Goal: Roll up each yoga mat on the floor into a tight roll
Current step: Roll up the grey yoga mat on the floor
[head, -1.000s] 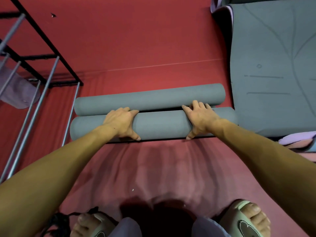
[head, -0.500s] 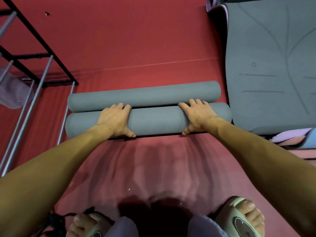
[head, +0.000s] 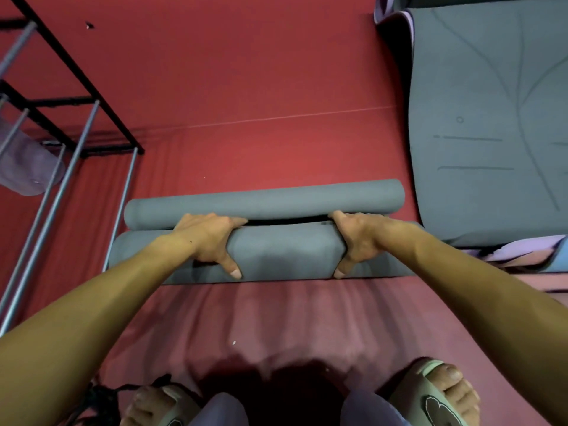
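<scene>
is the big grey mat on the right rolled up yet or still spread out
Still spread out: the grey mat on the right lies flat on the red floor, its printed lines showing, unlike the two grey rolls beside it.

Bare forearms (head: 92, 305), grey slide sandals (head: 430, 395), lilac trousers (head: 221, 410).

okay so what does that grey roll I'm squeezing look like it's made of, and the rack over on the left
The near grey roll looks like soft matte foam or rubber: it dents where the left hand and right hand grip it, and shows no shine. The rack looks like metal: thin straight bars, some black and matte, others silvery grey tubes with a slight sheen. Neither is certain from looks alone.
</scene>
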